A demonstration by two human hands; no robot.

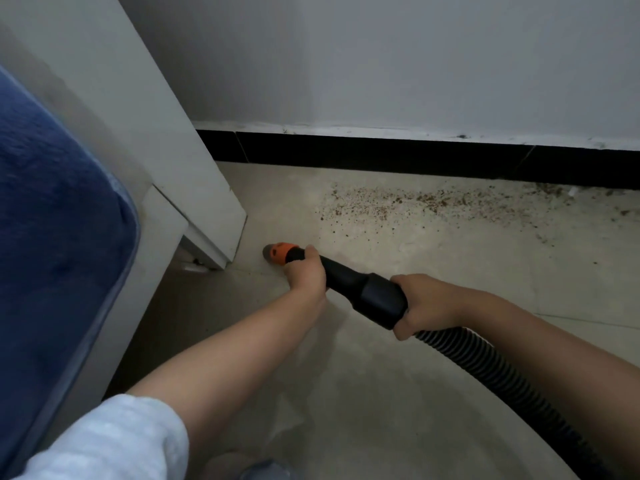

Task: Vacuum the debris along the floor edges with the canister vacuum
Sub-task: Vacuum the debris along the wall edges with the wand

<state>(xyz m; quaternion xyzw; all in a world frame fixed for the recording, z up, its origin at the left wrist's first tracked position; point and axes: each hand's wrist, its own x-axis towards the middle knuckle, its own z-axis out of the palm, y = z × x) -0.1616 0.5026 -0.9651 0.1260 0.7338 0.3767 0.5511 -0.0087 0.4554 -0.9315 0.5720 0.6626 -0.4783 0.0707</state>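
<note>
- The left hand (306, 271) grips the black wand just behind the orange nozzle (278, 252), fingers curled round it; the right hand (420, 306) wraps the thick black cuff (374, 297) where the ribbed hose (491, 368) joins.
- The nozzle sits low on the floor (381, 393), near the corner of the white furniture panel (194, 188), well apart from the debris.
- The brown debris (415, 202) lies scattered along the black baseboard (381, 154), stretching off to the right.
- To do this step well, I judge: swing the nozzle right, keep its mouth close to the floor, and draw it slowly along the baseboard so the fine grains lift rather than scatter.
- Let the rear hand feed hose slack.
- No brand, label or writing is legible.
</note>
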